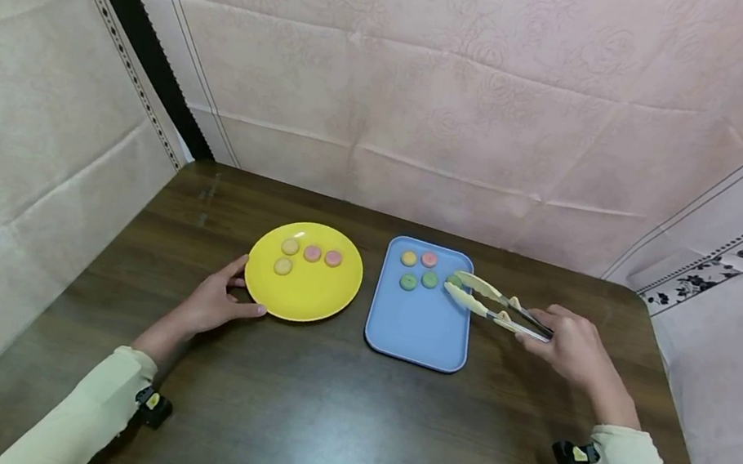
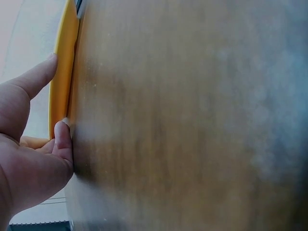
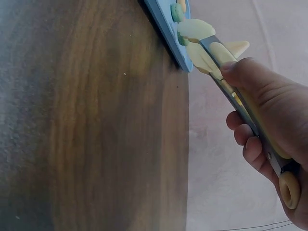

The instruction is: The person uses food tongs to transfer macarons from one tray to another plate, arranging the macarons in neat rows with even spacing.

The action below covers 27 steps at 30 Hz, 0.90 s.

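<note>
A yellow plate [image 1: 300, 298] lies on the table, bearing two pale yellow discs [image 1: 282, 266] and two pink discs [image 1: 333, 258]. My left hand [image 1: 213, 304] holds its left rim, the thumb on the near edge and fingers along the side. In my right hand [image 1: 571, 346] is a pair of tongs [image 1: 501, 317] with cream tips, gripped along the handles. Those tips reach over the right edge of a blue tray [image 1: 417, 331], around a green disc [image 1: 455, 282]. Two more green discs [image 1: 408, 282], a yellow disc [image 1: 408, 258] and a pink disc [image 1: 429, 260] also lie on the tray.
Both dishes stand side by side on a dark wooden table [image 1: 308, 420], with a gap between them. Pale patterned cloth [image 1: 401, 105] hangs behind the table and along both sides. Each wrist wears a small black camera [image 1: 154, 408].
</note>
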{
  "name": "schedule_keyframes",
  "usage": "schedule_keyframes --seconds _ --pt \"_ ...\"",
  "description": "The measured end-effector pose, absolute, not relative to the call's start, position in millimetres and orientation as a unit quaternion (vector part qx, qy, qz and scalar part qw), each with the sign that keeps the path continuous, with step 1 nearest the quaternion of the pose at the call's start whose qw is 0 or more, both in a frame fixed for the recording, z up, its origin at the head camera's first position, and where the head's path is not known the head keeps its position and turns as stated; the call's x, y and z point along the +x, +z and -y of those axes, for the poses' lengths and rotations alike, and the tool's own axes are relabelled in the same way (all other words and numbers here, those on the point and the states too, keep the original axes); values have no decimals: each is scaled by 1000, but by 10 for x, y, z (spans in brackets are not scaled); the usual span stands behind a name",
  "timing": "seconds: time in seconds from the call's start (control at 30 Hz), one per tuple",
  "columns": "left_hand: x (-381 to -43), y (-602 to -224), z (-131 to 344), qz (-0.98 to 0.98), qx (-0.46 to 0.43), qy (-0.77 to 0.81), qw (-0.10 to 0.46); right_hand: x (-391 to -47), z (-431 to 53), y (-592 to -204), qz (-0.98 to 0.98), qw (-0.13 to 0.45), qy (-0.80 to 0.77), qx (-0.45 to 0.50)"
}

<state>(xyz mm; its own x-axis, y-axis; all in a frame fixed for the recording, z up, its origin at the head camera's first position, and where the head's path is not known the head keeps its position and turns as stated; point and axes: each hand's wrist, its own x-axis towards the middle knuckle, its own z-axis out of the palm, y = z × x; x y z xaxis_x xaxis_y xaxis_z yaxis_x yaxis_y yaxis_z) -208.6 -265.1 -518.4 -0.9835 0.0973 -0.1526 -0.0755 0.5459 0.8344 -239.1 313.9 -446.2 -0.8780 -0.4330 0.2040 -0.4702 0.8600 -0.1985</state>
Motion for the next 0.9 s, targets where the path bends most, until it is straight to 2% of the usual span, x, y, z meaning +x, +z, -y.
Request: schedule_keyframes --seconds 0.37,0.7,0.9 --pt "-2101 -5178 2651 -874 6 478 92 -2329 -2982 -4511 945 136 155 253" --pt "-2098 -5164 2635 -875 10 476 89 -2379 -2701 -4461 928 153 180 289" --pt "-2092 -5161 2641 -875 4 476 94 -2432 -2475 -4437 923 139 197 301"
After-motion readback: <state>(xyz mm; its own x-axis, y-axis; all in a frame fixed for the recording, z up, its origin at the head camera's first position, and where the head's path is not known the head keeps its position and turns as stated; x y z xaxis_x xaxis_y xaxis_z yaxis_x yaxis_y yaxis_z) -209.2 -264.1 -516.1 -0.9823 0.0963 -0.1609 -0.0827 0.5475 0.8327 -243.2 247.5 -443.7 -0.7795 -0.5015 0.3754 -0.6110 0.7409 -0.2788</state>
